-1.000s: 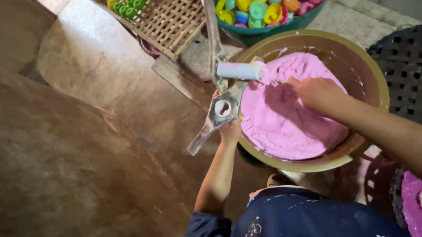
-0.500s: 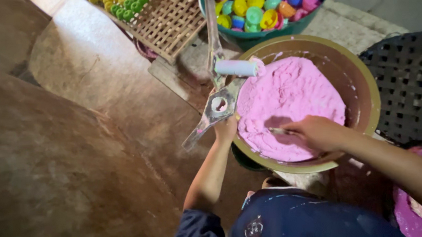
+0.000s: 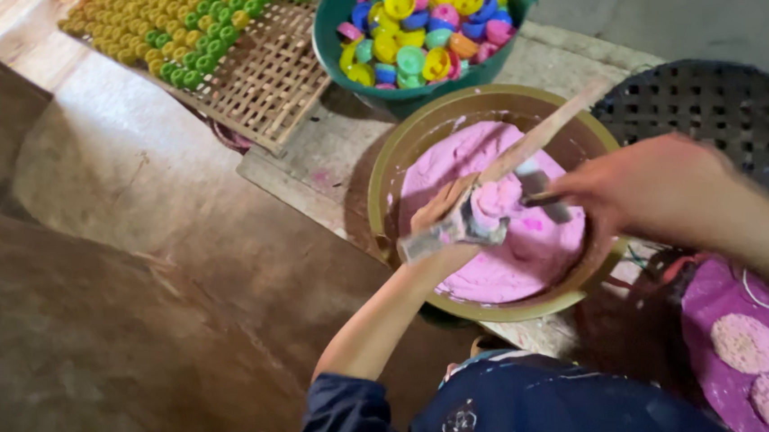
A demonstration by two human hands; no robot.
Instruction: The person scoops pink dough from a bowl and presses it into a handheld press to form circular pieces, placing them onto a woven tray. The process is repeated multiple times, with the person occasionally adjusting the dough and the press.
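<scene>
Looking down, I see the brown bowl [image 3: 381, 167] filled with pink dough [image 3: 504, 253]. Behind the bowl, a green tub [image 3: 334, 12] holds coloured caps [image 3: 425, 24]. Blur hides much of the metal tool [image 3: 457, 224] above the dough. My left hand [image 3: 443, 212] grips that tool; my right hand [image 3: 653, 188] is closed on its handle [image 3: 546, 200], arm cut off right.

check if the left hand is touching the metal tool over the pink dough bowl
Touching. The head view shows the left hand wrapped around the metal tool, fingers closed on it with no gap, above the pink dough in the bowl.
</scene>
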